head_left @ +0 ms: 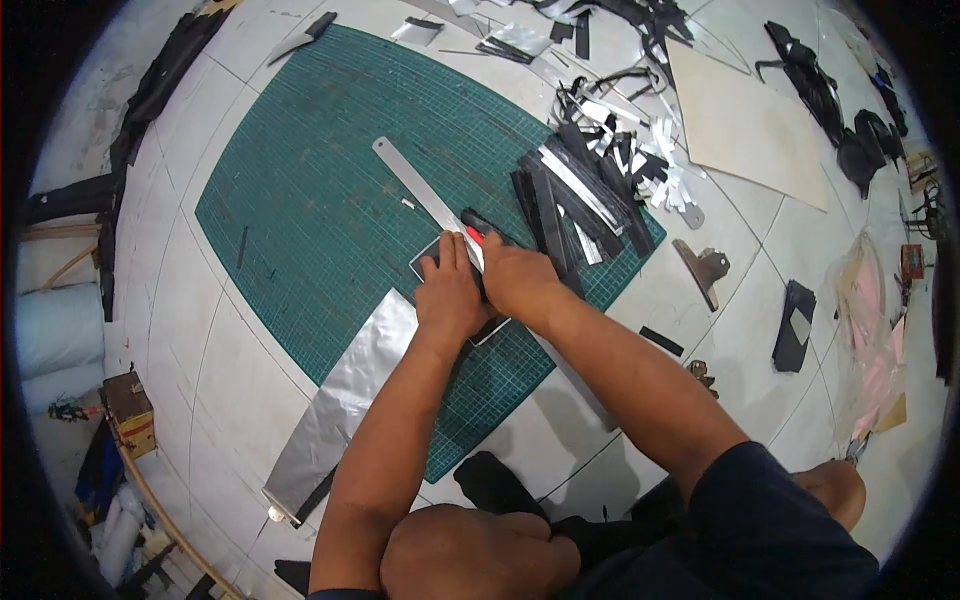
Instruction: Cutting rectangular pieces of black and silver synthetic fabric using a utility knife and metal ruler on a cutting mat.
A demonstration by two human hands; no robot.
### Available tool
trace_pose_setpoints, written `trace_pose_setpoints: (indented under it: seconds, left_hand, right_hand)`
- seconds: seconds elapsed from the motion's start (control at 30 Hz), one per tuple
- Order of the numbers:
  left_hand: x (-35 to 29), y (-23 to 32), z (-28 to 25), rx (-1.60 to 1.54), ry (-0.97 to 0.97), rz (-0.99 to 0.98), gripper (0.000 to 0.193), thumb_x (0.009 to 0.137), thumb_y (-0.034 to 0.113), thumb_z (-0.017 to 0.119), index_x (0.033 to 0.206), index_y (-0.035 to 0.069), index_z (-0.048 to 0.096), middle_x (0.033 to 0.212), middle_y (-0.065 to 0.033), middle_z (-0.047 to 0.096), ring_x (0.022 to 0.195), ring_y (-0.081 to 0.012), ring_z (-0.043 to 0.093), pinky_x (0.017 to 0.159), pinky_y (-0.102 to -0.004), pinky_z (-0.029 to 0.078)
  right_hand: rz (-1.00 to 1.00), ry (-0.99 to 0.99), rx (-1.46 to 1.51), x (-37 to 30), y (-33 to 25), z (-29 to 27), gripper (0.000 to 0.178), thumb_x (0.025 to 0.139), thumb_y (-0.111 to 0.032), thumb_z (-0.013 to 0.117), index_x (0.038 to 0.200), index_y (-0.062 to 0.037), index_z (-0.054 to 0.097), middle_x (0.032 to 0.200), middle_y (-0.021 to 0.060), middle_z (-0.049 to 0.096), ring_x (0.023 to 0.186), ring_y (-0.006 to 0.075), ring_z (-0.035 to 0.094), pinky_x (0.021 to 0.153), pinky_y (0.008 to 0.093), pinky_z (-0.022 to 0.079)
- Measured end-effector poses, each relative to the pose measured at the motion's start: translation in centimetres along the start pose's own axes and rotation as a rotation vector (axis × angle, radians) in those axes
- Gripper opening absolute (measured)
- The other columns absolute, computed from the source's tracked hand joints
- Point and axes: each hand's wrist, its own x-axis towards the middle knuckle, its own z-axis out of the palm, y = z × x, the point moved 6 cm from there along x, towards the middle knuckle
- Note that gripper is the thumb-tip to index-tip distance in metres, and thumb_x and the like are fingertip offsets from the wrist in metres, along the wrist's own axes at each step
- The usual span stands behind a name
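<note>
A long steel ruler point(410, 185) lies slanted across the green cutting mat point(300, 200). My left hand point(447, 300) presses down with its fingers stretched out over the ruler's lower part and a dark piece of sheet with pale edges point(490, 331). Close beside it, my right hand point(520, 280) is closed round a red utility knife point(475, 237), held at the ruler's edge. Most of the knife is hidden in the fingers, and its blade cannot be made out. A silver sheet point(350, 385) runs from the mat toward my left forearm.
Black and silver strips point(580, 195) are heaped on the mat's right side, with thin offcuts point(640, 130) beyond. A beige board point(740, 120), a metal clip point(703, 270) and dark pieces point(794, 325) lie on the tiles. A kitchen knife point(303, 38) rests at the mat's far left corner.
</note>
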Motion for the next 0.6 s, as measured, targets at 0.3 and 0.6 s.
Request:
trace_pose_setpoints:
  seconds: [0.3,0.6]
  left_hand:
    - [-0.1,0.3,-0.4,0.006,-0.053,-0.029,0.124,0.063,0.062,0.083,0.151,-0.003,0.024,0.157,-0.0159,0.027,0.132,-0.0427,0.041,0.097,-0.0467,0.053]
    - [-0.4,-0.1,-0.7,0.023,-0.039,-0.049,0.125,0.061,0.059,0.085,0.151,-0.002,0.024,0.157,-0.0129,0.026,0.13,-0.0403,0.043,0.095,-0.0461,0.054]
  right_hand:
    - [0.109,-0.186,0.05,-10.2,5.1,2.2,0.019,0.094,-0.011,0.046,0.11,-0.0008,0.045,0.096,0.0247,0.069,0.09,0.0416,0.069,0.08,0.051,0.054]
    - [0.069,-0.187,0.001,-15.5,6.2,-2.0,0.024,0.092,-0.014,0.053,0.109,-0.0013,0.045,0.089,0.024,0.068,0.084,0.0431,0.067,0.077,0.051,0.052]
